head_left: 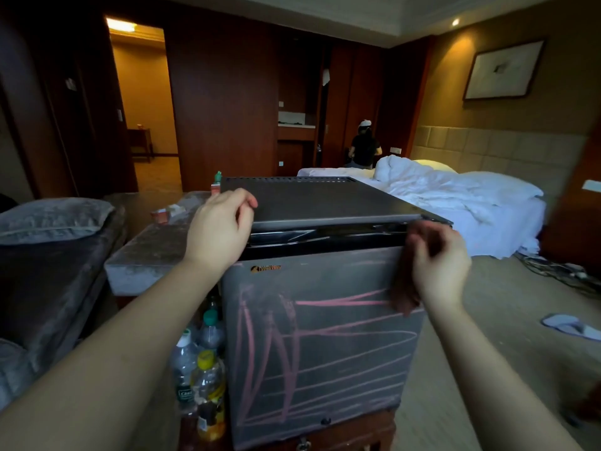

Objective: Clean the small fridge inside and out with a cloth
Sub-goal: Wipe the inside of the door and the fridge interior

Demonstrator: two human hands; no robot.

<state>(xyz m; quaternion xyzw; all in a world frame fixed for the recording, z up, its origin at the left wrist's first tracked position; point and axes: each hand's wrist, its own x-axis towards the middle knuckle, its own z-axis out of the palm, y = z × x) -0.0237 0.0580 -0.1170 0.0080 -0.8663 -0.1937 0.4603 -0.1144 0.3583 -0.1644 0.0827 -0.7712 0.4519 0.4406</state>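
Head view, and here's the small fridge [322, 336] dead centre, sitting on a wooden bench [361, 432], its door shut and facing us, the grey front covered in pink scribbles [312, 346]. The left hand [221, 229] is up on the fridge's top front-left corner, palm against the edge, fingers [248, 201] curled together over the lid. Over on the other side, the right hand [439, 258] is at the door's upper right edge, a bit blurred, fingers bunched and gripping a dark brown cloth [405, 291]. That cloth hangs down against the door face, right where the top pink line ends. Tucked just beside the fridge on its left stands a cluster of plastic bottles [201, 369], caps green, white and yellow. A grey padded block [153, 252] sits left of the fridge. Behind it, an unmade bed [455, 203] with white covers, and far back a person [364, 148] facing away. A slipper [572, 327] lies on the carpet at right
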